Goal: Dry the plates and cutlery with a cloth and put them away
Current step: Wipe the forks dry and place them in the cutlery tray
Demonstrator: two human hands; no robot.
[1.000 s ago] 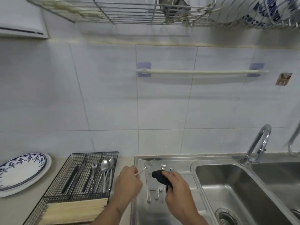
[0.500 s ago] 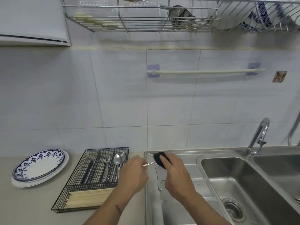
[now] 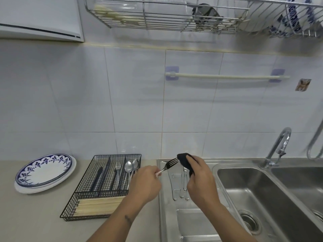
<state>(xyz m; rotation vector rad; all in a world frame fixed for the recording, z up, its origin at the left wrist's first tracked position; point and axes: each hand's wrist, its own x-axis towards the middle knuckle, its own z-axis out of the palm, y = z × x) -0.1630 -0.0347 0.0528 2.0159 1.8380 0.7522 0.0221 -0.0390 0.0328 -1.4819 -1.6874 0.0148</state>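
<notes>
Above the ribbed stainless-steel draining board [image 3: 197,222], two bare hands were apart, one item in each. Left hand [image 3: 145,185]: fingers curled round the handle of one polished steel fork [image 3: 167,166], tines raised toward the right. Right hand [image 3: 201,179]: clenched on one small dark cloth [image 3: 185,162], bunched, its upper fold touching the fork tines. On the draining board beneath: three further steel cutlery pieces [image 3: 182,185] lying lengthwise, types not discernible. On the beige matte countertop [image 3: 35,215] to the left: one black wire-mesh cutlery tray [image 3: 82,187], rectangular, with lengthwise compartments and one cross compartment in front. Contents: at least one dark-handled knife [image 3: 97,179]; one steel fork in the tray [image 3: 117,173]; two steel spoons [image 3: 130,169], bowls overlapping; one bundle of pale wooden chopsticks [image 3: 99,206] in the front compartment, number uncountable. Farther left: stack of round white plates [image 3: 45,172], the top one with a scalloped blue floral rim; count of those under it unclear. Right of the board: two steel sink basins [image 3: 262,198], one curved chrome tap [image 3: 277,147]. On the white glossy tiled wall: one pale rail [image 3: 227,76] on two lilac brackets. Overhead: one steel wire rack [image 3: 174,16] with blue-patterned crockery at its right end.
</notes>
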